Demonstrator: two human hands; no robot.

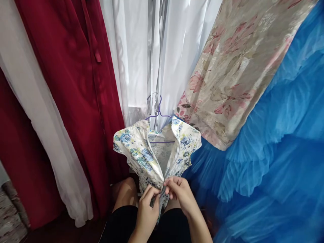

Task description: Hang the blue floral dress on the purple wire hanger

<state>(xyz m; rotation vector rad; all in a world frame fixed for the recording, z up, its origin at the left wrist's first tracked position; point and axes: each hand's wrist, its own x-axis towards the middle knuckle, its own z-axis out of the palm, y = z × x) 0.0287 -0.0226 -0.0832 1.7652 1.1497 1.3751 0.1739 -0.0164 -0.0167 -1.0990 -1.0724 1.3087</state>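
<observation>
A white dress with blue flowers and green leaves [143, 153] hangs from a purple wire hanger [160, 113]. Its zip opening is spread in a V from the neck down to my hands. At the low point of the V, my left hand [149, 206] pinches the fabric edge beside the zip. Just to its right, my right hand [178, 190] has thumb and fingers closed at the zip; the slider itself is hidden by the fingers. Below my hands the dress drops between my knees.
White curtains [134, 60] hang behind the hanger. Dark red cloth [73, 84] and a pale drape [48, 111] are on the left. To the right hang a beige floral garment [227, 67] and layered blue tulle [283, 152]. My legs [124, 194] flank the dress.
</observation>
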